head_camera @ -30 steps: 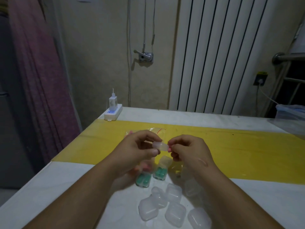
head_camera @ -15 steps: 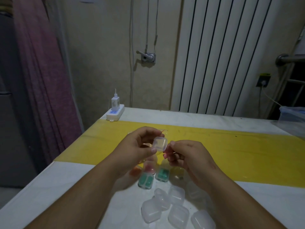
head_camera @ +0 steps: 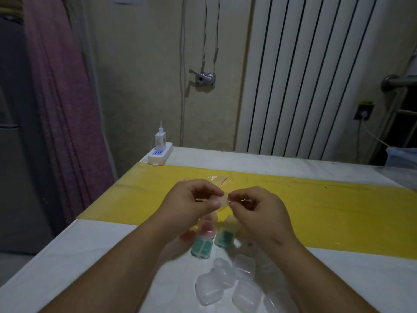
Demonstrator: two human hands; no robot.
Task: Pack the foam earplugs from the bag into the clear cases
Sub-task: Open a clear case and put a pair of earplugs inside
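The small clear plastic case [head_camera: 222, 203], upright half a second ago, now lies flat, pinched between the left hand [head_camera: 194, 203] and right hand [head_camera: 259, 211] above the filled green-earplug cases [head_camera: 202, 247]; closing it seems underway.

Home room: radiator [head_camera: 311, 75], curtain [head_camera: 61, 98], power strip [head_camera: 160, 154].

The table [head_camera: 67, 256] has a white top crossed by a wide yellow strip [head_camera: 338, 211]. A white power strip [head_camera: 160, 155] sits at the far left corner. Two cases holding green earplugs [head_camera: 201, 246] lie at the strip's near edge. Empty clear cases [head_camera: 225, 283] cluster nearer. A clear bag [head_camera: 222, 180] lies on the yellow.
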